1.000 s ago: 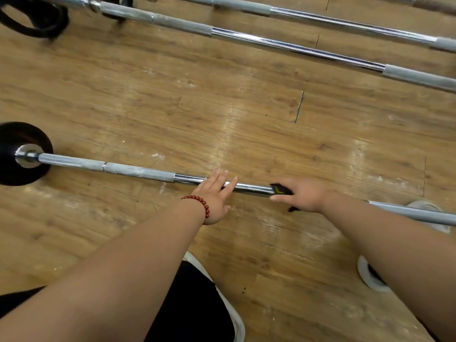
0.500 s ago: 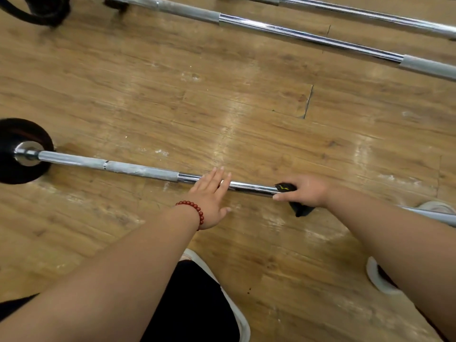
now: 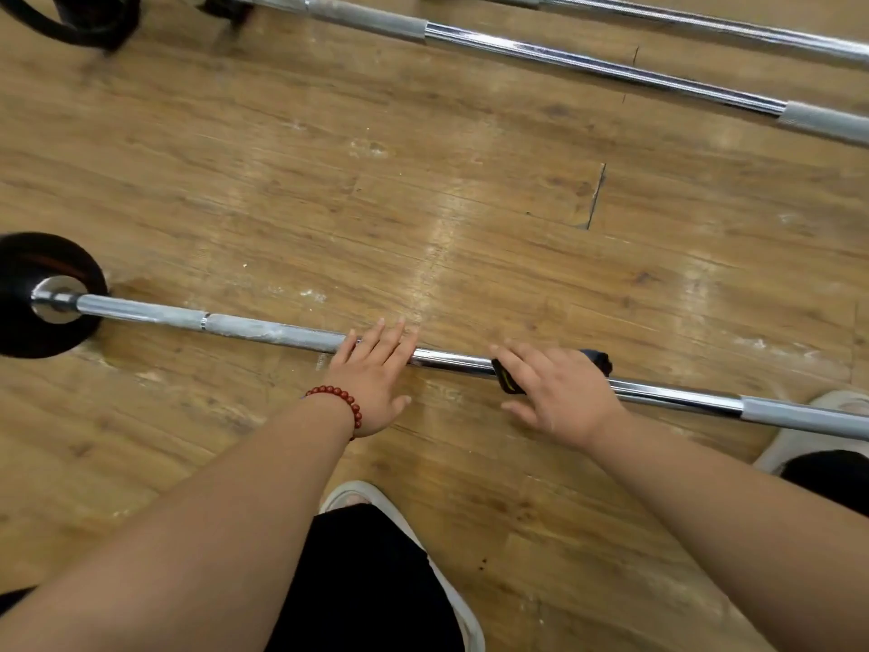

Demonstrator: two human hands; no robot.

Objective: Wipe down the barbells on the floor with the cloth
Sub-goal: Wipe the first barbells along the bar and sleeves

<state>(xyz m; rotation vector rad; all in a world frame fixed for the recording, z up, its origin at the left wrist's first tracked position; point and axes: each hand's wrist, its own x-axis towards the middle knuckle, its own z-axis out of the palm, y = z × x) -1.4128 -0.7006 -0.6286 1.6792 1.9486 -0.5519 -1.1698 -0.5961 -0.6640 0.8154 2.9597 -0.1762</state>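
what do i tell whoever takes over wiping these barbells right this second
Left hand: open, straight fingers resting on the nearest barbell, just right of its knurled grip.
Right hand: flat, pressing the black cloth onto the same bar's smooth middle.
That bar lies on the wooden floor with a black plate on its left end. A second barbell and a third barbell lie beyond.
Done: cannot tell how much is wiped.
Left: likely the rest of this bar, then the other two.
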